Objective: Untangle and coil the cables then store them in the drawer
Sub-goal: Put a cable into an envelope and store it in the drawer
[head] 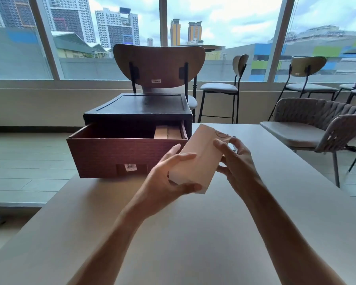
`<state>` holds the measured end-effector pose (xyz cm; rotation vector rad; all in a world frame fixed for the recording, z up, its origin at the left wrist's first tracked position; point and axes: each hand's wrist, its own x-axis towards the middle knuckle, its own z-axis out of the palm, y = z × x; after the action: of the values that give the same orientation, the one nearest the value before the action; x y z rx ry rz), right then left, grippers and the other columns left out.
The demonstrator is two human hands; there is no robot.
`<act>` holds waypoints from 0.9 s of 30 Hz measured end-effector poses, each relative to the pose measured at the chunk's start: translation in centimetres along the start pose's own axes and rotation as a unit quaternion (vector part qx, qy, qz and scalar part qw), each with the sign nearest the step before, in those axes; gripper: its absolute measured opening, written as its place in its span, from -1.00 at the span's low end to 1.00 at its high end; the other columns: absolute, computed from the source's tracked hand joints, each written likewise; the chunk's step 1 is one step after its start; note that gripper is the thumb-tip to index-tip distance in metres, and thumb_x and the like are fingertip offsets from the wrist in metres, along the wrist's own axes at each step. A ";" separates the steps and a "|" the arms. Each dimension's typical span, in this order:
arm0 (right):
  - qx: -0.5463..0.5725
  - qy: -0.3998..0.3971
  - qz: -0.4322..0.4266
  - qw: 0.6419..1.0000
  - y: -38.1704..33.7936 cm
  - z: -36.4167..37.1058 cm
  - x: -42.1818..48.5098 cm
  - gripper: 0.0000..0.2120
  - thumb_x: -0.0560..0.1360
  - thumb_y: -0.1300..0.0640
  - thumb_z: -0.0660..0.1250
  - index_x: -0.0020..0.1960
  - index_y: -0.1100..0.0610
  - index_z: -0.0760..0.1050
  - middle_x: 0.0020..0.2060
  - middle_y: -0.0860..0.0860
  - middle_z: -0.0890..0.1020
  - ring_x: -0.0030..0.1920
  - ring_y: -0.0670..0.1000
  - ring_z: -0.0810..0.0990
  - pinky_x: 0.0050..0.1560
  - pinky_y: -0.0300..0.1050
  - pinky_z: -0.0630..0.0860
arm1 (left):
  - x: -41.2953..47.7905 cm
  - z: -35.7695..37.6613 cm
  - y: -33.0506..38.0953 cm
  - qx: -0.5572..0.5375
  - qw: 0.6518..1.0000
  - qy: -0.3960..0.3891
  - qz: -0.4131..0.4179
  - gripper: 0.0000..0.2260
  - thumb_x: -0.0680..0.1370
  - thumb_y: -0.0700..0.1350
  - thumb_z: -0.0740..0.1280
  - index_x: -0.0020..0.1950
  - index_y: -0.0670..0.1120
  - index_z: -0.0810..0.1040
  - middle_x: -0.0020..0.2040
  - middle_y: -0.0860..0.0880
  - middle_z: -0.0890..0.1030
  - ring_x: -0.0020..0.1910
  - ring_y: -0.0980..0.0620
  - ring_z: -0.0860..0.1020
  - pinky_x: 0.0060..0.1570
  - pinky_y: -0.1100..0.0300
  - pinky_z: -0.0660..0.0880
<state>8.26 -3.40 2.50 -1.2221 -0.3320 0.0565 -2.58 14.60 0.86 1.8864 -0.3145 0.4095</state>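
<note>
Two hands hold a pale oblong box [199,153] above the tabletop [193,233]. The left hand [169,171] has its grip round the near end, and the right hand [234,159] clasps the far edge. The box's long axis slants away rightward. The open drawer [111,155] lies just leftward (left hand nearer). No cable shows.

This looks like a café or shared lounge high in a city building. Tall black-legged stools with rounded wooden backs [239,65] line the large tower-view windows [224,21] from twelve to two o'clock. A grey woven armchair [308,116] flanks the long beige table [193,233] at three.
</note>
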 end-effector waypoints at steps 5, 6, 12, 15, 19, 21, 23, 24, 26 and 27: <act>-0.020 -0.045 -0.048 0.998 -1.7 3.4 1.9 -0.60 0.66 -0.08 0.13 0.32 0.18 0.48 0.08 0.19 0.61 0.05 0.11 0.65 -0.04 0.00 0.66 | 1.0 -2.2 3.8 -0.033 0.994 0.100 0.023 -0.44 0.27 -0.04 0.61 0.26 0.04 0.62 0.35 0.16 0.52 0.12 0.10 0.65 -0.09 0.30 0.60; -0.024 -0.077 -0.050 0.995 -2.1 3.8 2.3 -0.58 0.68 -0.07 0.09 0.34 0.19 0.47 0.07 0.18 0.61 0.04 0.09 0.65 -0.02 -0.04 0.64 | 1.1 -2.8 4.5 -0.031 0.992 0.117 0.026 -0.45 0.27 -0.06 0.60 0.25 0.03 0.63 0.28 0.15 0.58 0.06 0.12 0.67 -0.11 0.33 0.59; -0.232 -0.143 -0.078 0.959 -1.8 7.1 5.4 -0.48 0.63 -0.10 0.24 0.51 0.09 0.32 0.41 0.10 0.48 0.42 -0.03 0.43 0.39 -0.14 0.37 | 1.6 -8.8 5.6 -0.003 0.981 0.192 -0.003 -0.52 0.25 -0.06 0.56 0.17 0.06 0.66 0.01 0.09 0.71 -0.14 0.18 0.67 -0.11 0.31 0.61; -0.304 -0.127 -0.097 0.939 -1.2 8.3 5.6 -0.43 0.61 -0.07 0.29 0.55 0.09 0.26 0.50 0.09 0.35 0.49 0.04 0.31 0.42 -0.14 0.27 | 1.6 -12.1 4.5 -0.033 0.978 0.197 -0.052 -0.54 0.26 -0.07 0.55 0.16 -0.01 0.67 0.05 -0.09 0.68 -0.03 0.00 0.69 -0.14 0.26 0.64; -0.363 -0.142 -0.109 0.915 0.7 9.8 6.1 -0.35 0.56 -0.16 0.34 0.55 0.07 0.25 0.52 0.07 0.31 0.51 0.03 0.24 0.46 -0.12 0.20 | 2.6 -15.3 3.7 -0.094 0.967 0.189 -0.140 -0.43 0.20 0.03 0.65 0.15 -0.13 0.66 0.08 -0.14 0.66 0.05 -0.08 0.69 -0.14 0.21 0.66; -0.431 -0.147 -0.119 0.882 1.7 10.6 6.7 -0.33 0.51 -0.24 0.34 0.52 0.04 0.31 0.51 0.12 0.29 0.53 0.07 0.20 0.53 0.07 0.17 | 3.4 -16.6 3.4 -0.091 0.968 0.173 -0.158 -0.25 -0.02 0.15 0.72 0.09 -0.12 0.68 0.07 -0.11 0.68 0.03 -0.04 0.70 -0.13 0.18 0.66; -0.475 -0.152 -0.119 0.859 2.1 10.9 7.1 -0.34 0.49 -0.30 0.32 0.49 -0.01 0.36 0.54 0.15 0.23 0.56 0.11 0.12 0.54 0.16 0.12 | 4.2 -17.2 3.1 -0.070 0.972 0.163 -0.155 -0.26 -0.05 0.15 0.72 0.05 -0.12 0.69 0.04 -0.08 0.69 0.00 -0.03 0.70 -0.14 0.17 0.66; -0.481 -0.157 -0.117 0.855 2.1 10.9 7.3 -0.33 0.48 -0.33 0.30 0.48 -0.02 0.37 0.55 0.15 0.21 0.57 0.11 0.10 0.53 0.18 0.12 | 4.5 -17.3 3.1 -0.061 0.973 0.158 -0.154 -0.32 0.02 0.11 0.71 0.05 -0.13 0.67 0.03 -0.09 0.69 0.01 -0.04 0.70 -0.13 0.16 0.67; -0.485 -0.168 -0.114 0.850 2.1 10.7 7.4 -0.29 0.45 -0.39 0.27 0.48 -0.04 0.37 0.56 0.15 0.20 0.58 0.11 0.07 0.53 0.19 0.11 | 5.1 -17.2 3.2 -0.044 0.975 0.145 -0.160 -0.53 0.24 -0.04 0.60 0.08 -0.15 0.63 0.04 -0.13 0.67 0.05 -0.08 0.68 -0.10 0.16 0.67; -0.485 -0.169 -0.111 0.851 2.2 10.6 7.5 -0.28 0.45 -0.40 0.28 0.48 -0.03 0.37 0.56 0.15 0.19 0.58 0.11 0.06 0.54 0.18 0.10 | 5.4 -17.1 3.3 -0.033 0.977 0.138 -0.161 -0.62 0.32 -0.11 0.54 0.09 -0.15 0.62 0.05 -0.17 0.66 0.06 -0.10 0.67 -0.09 0.16 0.67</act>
<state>12.71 8.64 5.30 -2.1771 -0.8762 -0.1174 -1.26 29.42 11.36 1.7502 0.1612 0.4257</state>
